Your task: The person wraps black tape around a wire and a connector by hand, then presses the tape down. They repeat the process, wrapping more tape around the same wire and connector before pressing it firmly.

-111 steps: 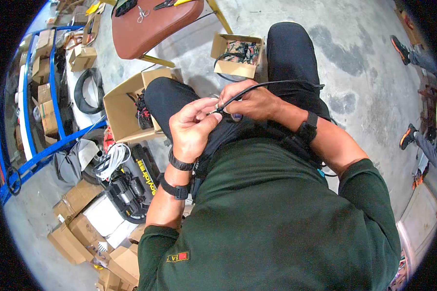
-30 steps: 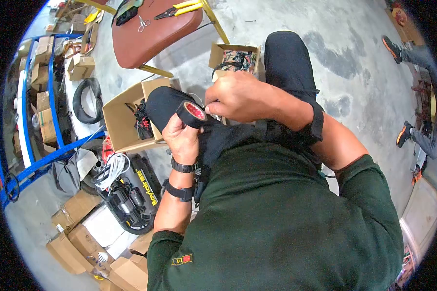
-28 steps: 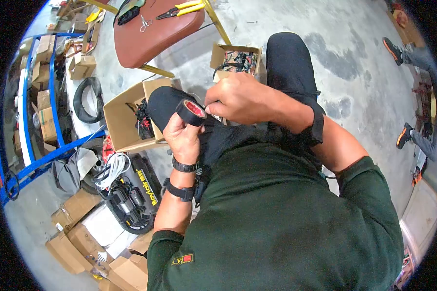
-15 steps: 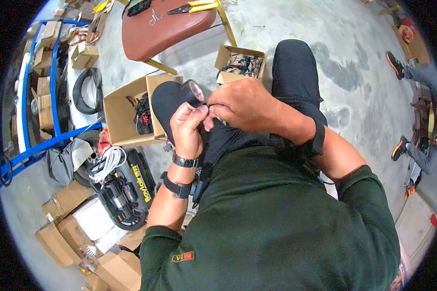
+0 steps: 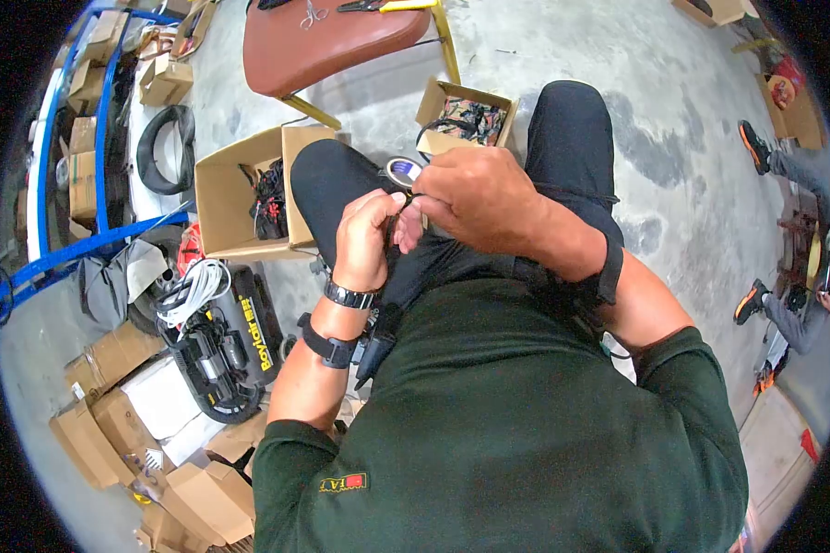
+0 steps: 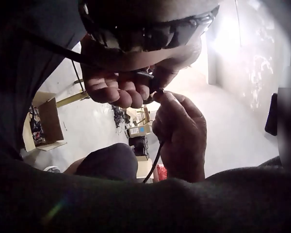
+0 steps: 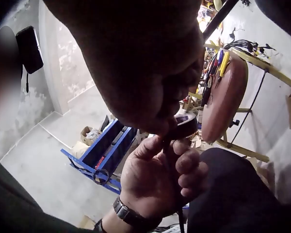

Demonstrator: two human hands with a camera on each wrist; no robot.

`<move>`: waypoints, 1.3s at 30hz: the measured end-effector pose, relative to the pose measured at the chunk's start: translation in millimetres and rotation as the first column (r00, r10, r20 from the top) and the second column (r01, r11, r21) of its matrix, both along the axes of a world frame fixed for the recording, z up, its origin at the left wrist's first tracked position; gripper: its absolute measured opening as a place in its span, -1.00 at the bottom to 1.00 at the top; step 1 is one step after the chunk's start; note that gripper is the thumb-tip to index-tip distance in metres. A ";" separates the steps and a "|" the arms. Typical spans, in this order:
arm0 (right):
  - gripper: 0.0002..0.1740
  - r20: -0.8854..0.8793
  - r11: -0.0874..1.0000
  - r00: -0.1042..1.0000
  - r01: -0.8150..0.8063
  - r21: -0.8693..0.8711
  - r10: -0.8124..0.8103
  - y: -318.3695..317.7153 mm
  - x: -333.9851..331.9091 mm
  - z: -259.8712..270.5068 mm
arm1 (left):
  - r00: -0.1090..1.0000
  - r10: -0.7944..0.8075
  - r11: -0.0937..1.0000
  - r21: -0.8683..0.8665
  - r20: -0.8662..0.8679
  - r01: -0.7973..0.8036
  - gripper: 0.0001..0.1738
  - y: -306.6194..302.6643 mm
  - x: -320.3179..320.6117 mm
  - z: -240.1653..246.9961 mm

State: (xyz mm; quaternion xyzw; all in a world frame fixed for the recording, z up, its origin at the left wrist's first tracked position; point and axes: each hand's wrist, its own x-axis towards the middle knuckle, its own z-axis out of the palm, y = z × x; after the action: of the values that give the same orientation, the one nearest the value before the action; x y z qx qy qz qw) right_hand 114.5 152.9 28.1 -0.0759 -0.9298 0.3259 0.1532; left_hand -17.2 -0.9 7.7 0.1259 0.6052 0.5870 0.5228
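Note:
My left hand [image 5: 364, 241] holds a thin black cable [image 7: 170, 177] between thumb and fingers above the lap. The cable runs down past its palm in the right wrist view. Facing it, my right hand [image 5: 480, 198] has its fingers curled in at the same spot, pinching at a roll of black tape [image 5: 403, 171]. The roll stands on edge right at the fingertips, its pale inner ring showing; in the right wrist view the tape roll [image 7: 184, 127] sits just over the left fingertips. The fingers hide most of the join between tape and cable.
An open carton [image 5: 240, 198] with dark cables stands by the left knee. A smaller carton [image 5: 466, 120] of wired parts sits between the knees. A brown chair [image 5: 332, 46] ahead bears scissors and pliers. Blue shelving [image 5: 111, 249] is at the left, with an air compressor [image 5: 217, 355] nearby.
The tape roll came up into my left hand, then swung across to the right hand's fingertips. Both hands have closed in together on the cable. The head view has shifted slightly.

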 end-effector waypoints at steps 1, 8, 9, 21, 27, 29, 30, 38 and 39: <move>-0.78 0.007 1.000 1.000 0.000 0.006 0.000 0.2 0.2 0.6 | 1.000 -0.008 0.999 -0.033 0.005 0.008 -0.80 1.1 -0.2 2.5; -0.82 0.036 0.999 0.999 -0.037 -0.039 0.038 7.9 -0.2 -2.1 | 0.934 0.178 0.978 -0.047 -0.309 -0.201 -0.93 6.8 6.6 5.5; -0.82 0.022 0.998 0.999 -0.045 -0.052 0.046 8.8 -0.2 -3.2 | 0.862 0.188 0.979 0.020 -0.471 -0.203 -0.90 6.2 4.3 5.3; -0.81 0.157 0.992 0.981 -0.106 -0.068 0.116 19.1 -0.9 1.9 | -0.157 0.058 0.975 0.022 -0.986 0.219 -0.78 5.8 14.0 35.0; -0.79 0.210 0.992 0.970 -0.119 -0.044 0.125 25.1 -1.1 0.1 | -0.240 -0.038 0.961 -0.101 -0.970 0.258 -0.67 7.1 20.4 29.1; -0.79 0.178 0.992 0.976 -0.115 -0.058 0.124 24.9 -1.0 -4.4 | -0.236 -0.051 0.968 -0.106 -0.970 0.228 -0.66 7.7 25.7 28.3; -0.79 0.161 0.991 0.978 -0.123 -0.047 0.129 25.4 -0.5 -7.1 | -0.237 -0.055 0.974 -0.104 -0.970 0.200 -0.67 8.6 30.3 27.0; -0.79 -0.045 0.995 0.994 -0.103 0.010 0.103 21.5 9.6 -16.6 | -0.162 -0.043 0.997 -0.053 -0.986 0.056 -0.83 11.1 51.1 13.1; -0.80 -0.067 0.994 0.992 -0.107 0.002 0.107 20.7 11.6 -19.1 | -0.148 -0.056 0.997 -0.064 -0.987 0.051 -0.84 10.5 52.8 14.2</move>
State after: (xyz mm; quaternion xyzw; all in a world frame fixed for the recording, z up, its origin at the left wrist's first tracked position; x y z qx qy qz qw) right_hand 126.1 173.6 9.0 -0.0151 -0.9267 0.3365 0.1667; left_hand 35.6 9.7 21.9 0.5502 0.7863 0.2656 -0.0925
